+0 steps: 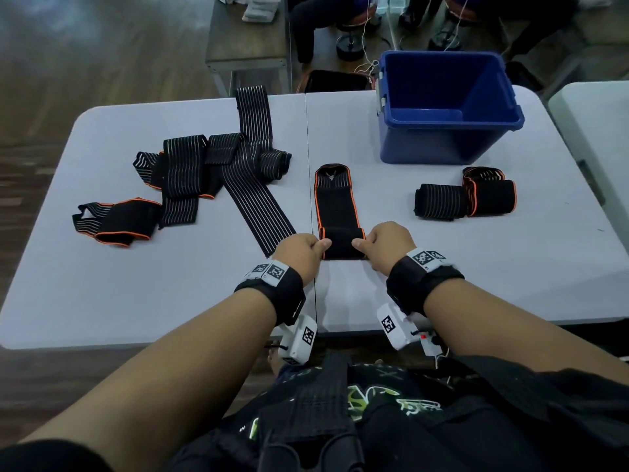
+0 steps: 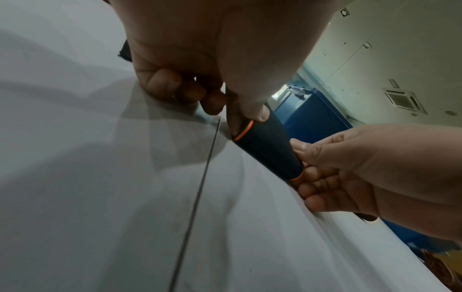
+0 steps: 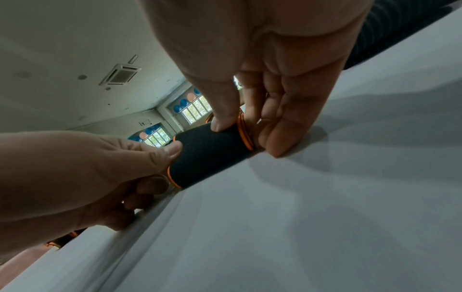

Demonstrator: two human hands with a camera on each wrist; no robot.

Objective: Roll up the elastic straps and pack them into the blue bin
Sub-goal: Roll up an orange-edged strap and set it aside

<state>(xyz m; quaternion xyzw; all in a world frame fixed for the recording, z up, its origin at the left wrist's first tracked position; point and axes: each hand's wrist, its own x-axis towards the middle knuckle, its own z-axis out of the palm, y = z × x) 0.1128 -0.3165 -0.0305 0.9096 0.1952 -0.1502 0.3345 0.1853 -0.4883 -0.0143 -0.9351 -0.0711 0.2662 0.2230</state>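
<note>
A black strap with orange edges [image 1: 337, 206] lies lengthwise on the white table [image 1: 170, 294], its near end wound into a short roll [image 1: 342, 245] [image 2: 268, 150] [image 3: 212, 154]. My left hand [image 1: 303, 248] [image 2: 225, 94] pinches the roll's left end, thumb on top. My right hand [image 1: 381, 241] [image 3: 250, 122] pinches its right end the same way. The blue bin [image 1: 446, 103] stands beyond, at the back right, with nothing visible inside. Two rolled straps [image 1: 464, 197] lie in front of the bin.
A heap of unrolled striped straps [image 1: 211, 172] covers the table's left half, one long strap [image 1: 258, 206] running toward my left hand. A second white table [image 1: 592, 131] adjoins at the right. Stools and seated people's legs are behind the table.
</note>
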